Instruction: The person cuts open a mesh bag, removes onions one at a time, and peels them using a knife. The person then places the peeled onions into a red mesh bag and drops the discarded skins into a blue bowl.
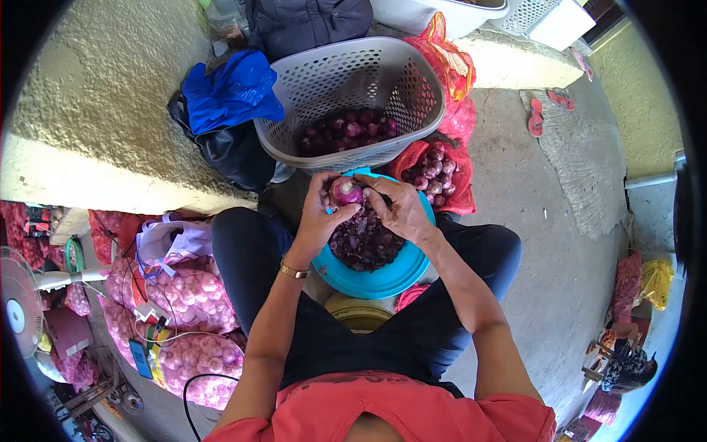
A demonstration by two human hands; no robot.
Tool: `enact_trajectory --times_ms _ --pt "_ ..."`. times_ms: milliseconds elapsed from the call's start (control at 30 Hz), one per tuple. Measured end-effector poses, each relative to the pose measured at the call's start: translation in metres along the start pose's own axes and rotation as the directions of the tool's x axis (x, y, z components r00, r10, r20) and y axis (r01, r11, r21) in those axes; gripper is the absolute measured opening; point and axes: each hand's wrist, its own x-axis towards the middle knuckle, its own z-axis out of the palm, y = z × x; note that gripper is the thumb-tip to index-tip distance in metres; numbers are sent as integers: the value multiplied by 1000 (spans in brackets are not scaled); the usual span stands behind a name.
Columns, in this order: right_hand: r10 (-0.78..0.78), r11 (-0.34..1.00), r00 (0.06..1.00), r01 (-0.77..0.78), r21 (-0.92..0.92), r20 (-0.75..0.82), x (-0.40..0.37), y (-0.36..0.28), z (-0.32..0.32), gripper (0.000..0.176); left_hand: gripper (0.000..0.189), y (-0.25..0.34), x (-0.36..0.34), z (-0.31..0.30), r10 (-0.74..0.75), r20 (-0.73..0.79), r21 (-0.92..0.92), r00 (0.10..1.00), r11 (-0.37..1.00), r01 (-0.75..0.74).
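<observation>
My left hand (318,214) grips a red onion (345,191) from its left side. My right hand (398,208) rests on the onion's right side, fingers curled at its skin; whether it holds a tool is hidden. Both hands hover over a blue bowl (390,276) on my lap that is filled with dark purple onion peels (362,243). A gold bracelet (293,271) circles my left wrist. Just beyond the hands stands a grey plastic basket (353,77) with several peeled red onions (346,131) in its bottom.
A red mesh sack of onions (434,173) lies open right of the basket. Blue cloth (232,92) and a dark bag (236,151) sit at its left. Mesh bags of onions (191,295), a fan (18,302) and cables crowd my left. Sandals (536,116) lie on the concrete floor.
</observation>
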Motion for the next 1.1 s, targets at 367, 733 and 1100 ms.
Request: enact_trajectory --times_ms 367,733,1100 --pt "115 992 992 -117 -55 -42 3 1 -4 21 59 4 -1 0 -41 36 -102 999 994 44" --pt "356 926 934 -357 125 37 -3 1 -6 25 55 8 0 -5 -161 48 -342 986 924 168" --pt "115 992 993 -115 49 -5 2 4 3 31 52 8 1 4 -108 39 -246 993 963 114"
